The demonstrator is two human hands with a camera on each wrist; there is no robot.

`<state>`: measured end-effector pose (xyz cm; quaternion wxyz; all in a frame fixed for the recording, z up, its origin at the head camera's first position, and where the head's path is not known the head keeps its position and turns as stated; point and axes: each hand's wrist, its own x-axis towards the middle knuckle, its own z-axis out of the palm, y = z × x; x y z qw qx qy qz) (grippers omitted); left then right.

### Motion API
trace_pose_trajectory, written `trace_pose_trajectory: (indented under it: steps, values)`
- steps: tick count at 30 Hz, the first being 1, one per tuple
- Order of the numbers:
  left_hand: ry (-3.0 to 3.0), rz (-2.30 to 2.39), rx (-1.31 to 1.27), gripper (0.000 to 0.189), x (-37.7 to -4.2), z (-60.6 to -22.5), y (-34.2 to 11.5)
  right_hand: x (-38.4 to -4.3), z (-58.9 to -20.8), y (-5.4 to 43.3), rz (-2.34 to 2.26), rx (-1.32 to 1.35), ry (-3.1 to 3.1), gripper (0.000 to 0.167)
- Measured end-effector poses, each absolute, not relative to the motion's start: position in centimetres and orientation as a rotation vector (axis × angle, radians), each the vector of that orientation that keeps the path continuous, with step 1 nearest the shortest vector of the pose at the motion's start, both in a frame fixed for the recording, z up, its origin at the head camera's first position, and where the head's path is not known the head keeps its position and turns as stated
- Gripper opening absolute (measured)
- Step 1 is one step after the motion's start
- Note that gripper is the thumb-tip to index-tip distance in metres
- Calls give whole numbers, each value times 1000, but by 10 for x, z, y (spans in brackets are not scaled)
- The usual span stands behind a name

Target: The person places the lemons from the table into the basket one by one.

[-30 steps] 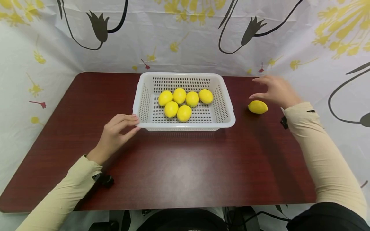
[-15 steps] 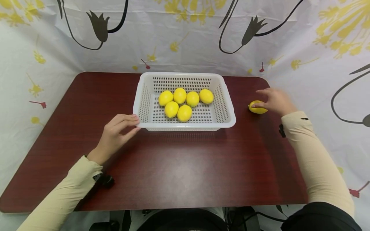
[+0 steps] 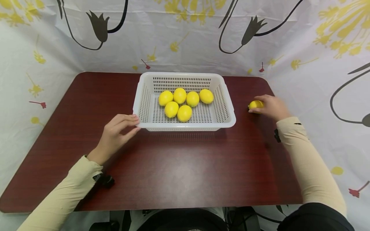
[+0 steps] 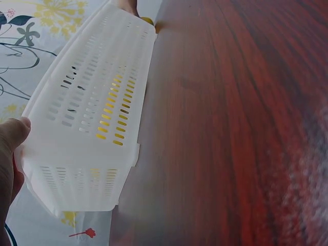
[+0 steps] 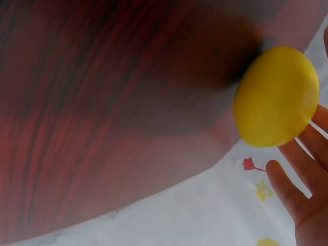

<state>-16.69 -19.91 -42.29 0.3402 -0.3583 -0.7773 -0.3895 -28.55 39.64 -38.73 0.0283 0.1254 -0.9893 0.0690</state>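
Observation:
A white slotted plastic basket (image 3: 185, 125) stands at the back middle of the table, with several yellow lemons (image 3: 184, 113) inside. My left hand (image 3: 115, 134) pinches its front left corner at the rim; the left wrist view has the thumb over the rim of the basket (image 4: 84, 123). To the right of the basket, my right hand (image 3: 274, 107) grips a single lemon (image 3: 255, 105), thumb on the near side and fingers on the far side. Close up in the right wrist view, this lemon (image 5: 277, 97) lies against the fingers (image 5: 300, 161) near the tabletop.
The dark red wooden table (image 3: 179, 173) has rounded back corners. Patterned white sheeting (image 3: 185, 41) hangs behind it and along both sides. Below the front edge are dark cables (image 3: 268, 219).
My right hand has come down and toward me onto the lone lemon, its thumb and fingers closing around it. The left hand and the basket stay in place.

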Motion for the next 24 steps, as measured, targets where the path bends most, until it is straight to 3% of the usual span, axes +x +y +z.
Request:
trace_pose_trajectory:
  steps: [8, 16, 22, 24]
  values:
    - [-2017, -1023, -938, 26, -166, -422, -199, -287, -396, 395, 239, 351, -3052, 70]
    - [-2023, -1011, -933, 41, -166, -420, -199, -287, -408, 397, 354, 250, -3106, 76]
    - [-2029, -1016, -940, 25, -166, -421, -199, -287, -409, 401, 330, 241, -3061, 78]
    - [-2034, -1006, -936, 29, -167, -421, -199, -286, -408, 403, 318, 238, -3042, 77]
